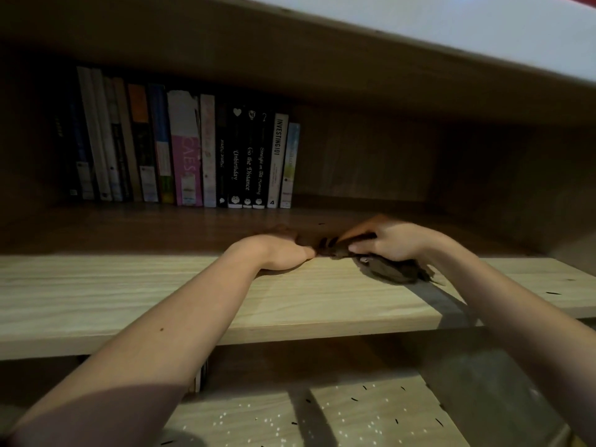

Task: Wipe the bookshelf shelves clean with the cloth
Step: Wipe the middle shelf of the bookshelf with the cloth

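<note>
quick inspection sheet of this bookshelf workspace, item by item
surface: light wooden shelf, front lit, back in shadow
job's things: dark cloth bunched at the shelf's front part
clutter: row of upright books at the back left; small dark specks on this shelf and the lower shelf
grippers: right hand gripping the cloth; left hand flat on the shelf beside it
cables: nothing seen
surroundings: shelf board above; back panel bare to the right of the books

Both hands on the shelf (129, 285) near its front edge: right hand (392, 241) grips the dark cloth (387, 269), left hand (283, 251) flat beside it.
</note>
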`<state>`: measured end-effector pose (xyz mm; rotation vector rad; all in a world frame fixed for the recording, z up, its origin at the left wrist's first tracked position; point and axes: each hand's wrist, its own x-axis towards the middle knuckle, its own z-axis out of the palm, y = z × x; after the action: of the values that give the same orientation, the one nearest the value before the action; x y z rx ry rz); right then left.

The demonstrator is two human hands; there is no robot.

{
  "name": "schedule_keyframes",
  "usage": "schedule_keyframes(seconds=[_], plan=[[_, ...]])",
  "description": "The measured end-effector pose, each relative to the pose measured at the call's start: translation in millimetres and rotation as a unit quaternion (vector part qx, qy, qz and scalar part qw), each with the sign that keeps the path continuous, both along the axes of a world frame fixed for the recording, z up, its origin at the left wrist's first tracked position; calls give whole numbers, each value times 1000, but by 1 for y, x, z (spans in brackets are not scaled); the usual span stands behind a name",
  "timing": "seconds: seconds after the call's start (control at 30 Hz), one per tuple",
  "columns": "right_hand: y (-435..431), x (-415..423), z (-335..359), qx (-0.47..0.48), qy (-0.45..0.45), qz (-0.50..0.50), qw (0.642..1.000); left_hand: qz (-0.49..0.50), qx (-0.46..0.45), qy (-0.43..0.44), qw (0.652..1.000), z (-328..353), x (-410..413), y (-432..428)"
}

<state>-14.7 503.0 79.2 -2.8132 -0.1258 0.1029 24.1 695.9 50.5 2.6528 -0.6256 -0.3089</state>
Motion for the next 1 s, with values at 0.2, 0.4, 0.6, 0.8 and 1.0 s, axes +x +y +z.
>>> schedule_keyframes(seconds=[0.2, 0.4, 0.6, 0.8, 1.0], plan=[[25, 13, -13, 3, -57, 6, 998, 7, -7, -6, 1000, -3, 2, 2], [16, -23, -23, 84, -101, 63, 989, 6, 42, 44, 998, 18, 3, -6], [14, -10, -23, 208, -137, -44, 967, 49, -32, -104, 993, 9, 38, -27], [-2, 65, -6, 154, -172, -122, 965, 18, -11, -72, 997, 1, 50, -23], [12, 107, -15, 29, -119, -60, 991, 6, 6, -52, 999, 1, 57, -22]])
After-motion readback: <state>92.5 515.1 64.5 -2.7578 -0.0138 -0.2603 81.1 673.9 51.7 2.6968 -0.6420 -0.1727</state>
